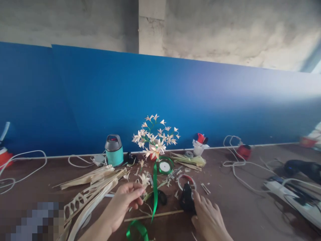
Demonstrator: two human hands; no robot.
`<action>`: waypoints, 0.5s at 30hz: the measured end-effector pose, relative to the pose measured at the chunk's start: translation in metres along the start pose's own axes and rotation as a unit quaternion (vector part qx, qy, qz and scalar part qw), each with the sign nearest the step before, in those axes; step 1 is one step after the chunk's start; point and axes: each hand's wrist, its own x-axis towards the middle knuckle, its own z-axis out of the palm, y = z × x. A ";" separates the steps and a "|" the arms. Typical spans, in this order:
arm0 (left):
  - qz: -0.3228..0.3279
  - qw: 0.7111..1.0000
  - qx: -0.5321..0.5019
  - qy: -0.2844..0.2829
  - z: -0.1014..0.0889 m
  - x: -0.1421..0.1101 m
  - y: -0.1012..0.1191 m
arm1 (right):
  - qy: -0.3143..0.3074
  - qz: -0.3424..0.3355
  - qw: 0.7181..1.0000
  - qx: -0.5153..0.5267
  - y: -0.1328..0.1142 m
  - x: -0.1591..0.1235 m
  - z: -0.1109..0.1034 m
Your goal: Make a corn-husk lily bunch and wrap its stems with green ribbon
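Note:
Between the thumb and fingers of my left hand (129, 199) is a cream-white artificial flower (144, 179) with pointed petals, its bloom facing up. My right hand (209, 214) reaches over the table, fingers and thumb apart, at the right side of a small black object (187, 199) whose kind I cannot make out. A green ribbon (154, 194) hangs between my hands from near a ribbon spool (165, 166). Behind it, several similar flowers on green stems form a spray (156, 139) in a pot that is partly hidden.
Dried pale husks (95, 187) lie at left. A teal and grey container (114, 150) stands by the blue partition (100, 100). More husk strips (190, 160), a white cup (198, 148), white cables (235, 167) and a power strip (296, 197) are at right. Scraps litter the table's middle.

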 end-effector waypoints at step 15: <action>0.023 0.985 -0.166 0.049 0.018 0.026 -0.041 | 0.085 -0.149 0.879 0.444 -0.045 0.029 -0.037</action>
